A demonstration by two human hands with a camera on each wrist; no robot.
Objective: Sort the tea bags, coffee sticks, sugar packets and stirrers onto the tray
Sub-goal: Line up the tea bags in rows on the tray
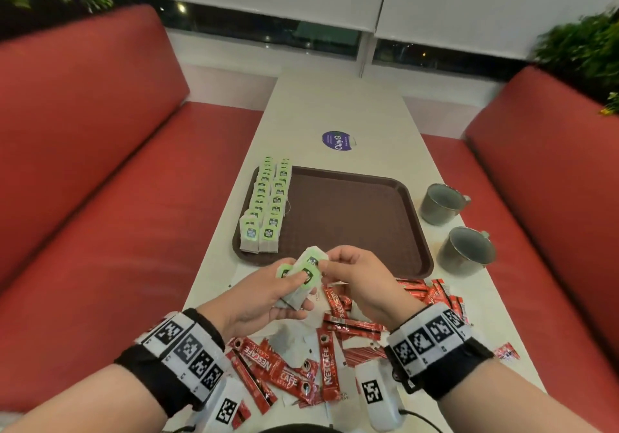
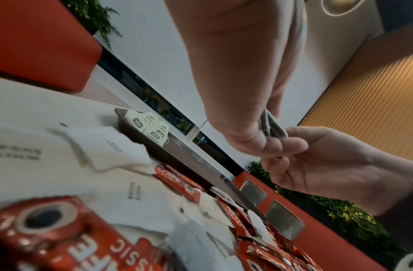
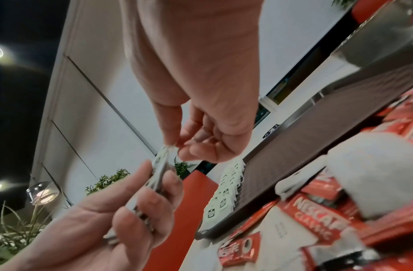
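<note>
**Head view: tea bags fanned between both hands**

Head view: the left hand [image 1: 264, 295] grips three green-tagged tea bags [image 1: 303, 277] above the near edge of the brown tray [image 1: 351, 218]; the right hand [image 1: 355, 278] pinches the top one. Two rows of tea bags [image 1: 266, 208] line the tray's left edge. Two metal mugs [image 1: 442, 203] stand beside its right edge. Nescafe sticks [image 1: 330, 365] lie heaped at the table's near end, too many to count.

Left wrist view: white sugar packets [image 2: 103, 146] lie among the sticks.

Right wrist view: thumb and forefinger nip a bag's tip [image 3: 165, 149].

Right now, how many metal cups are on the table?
2. Both stand on the table to the right of the tray: the far cup beside the tray's far right corner, the near cup beside its near right corner. None looks hidden.
</note>
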